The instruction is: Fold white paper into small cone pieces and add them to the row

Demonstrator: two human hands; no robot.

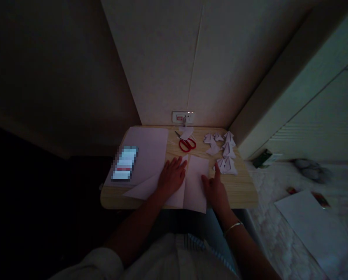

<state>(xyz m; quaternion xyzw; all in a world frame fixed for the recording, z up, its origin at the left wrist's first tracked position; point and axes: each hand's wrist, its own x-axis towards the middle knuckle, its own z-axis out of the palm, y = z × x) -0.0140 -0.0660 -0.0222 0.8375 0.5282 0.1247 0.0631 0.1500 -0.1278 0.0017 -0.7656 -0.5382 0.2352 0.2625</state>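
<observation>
My left hand (171, 177) lies flat, fingers stretched out, on a white sheet of paper (195, 182) near the table's front edge. The sheet has a crease or edge running down its middle, and a pointed flap reaches out to the left. At the sheet's right edge is my right hand (216, 190), with thumb and forefinger apart and the other fingers curled out of sight. Its forefinger tip is at the nearest of several folded paper figures (228, 165); whether it touches cannot be made out. Scissors (187, 144) with red handles lie beyond the sheet, beside paper scraps (186, 133).
A lit phone (125, 163) rests on a stack of white paper (150, 144) on the table's left. The small wooden table (243, 194) meets a wall with a socket (183, 117). To the right is a bed (264, 186) with a white sheet (313, 225) and a green box (262, 158).
</observation>
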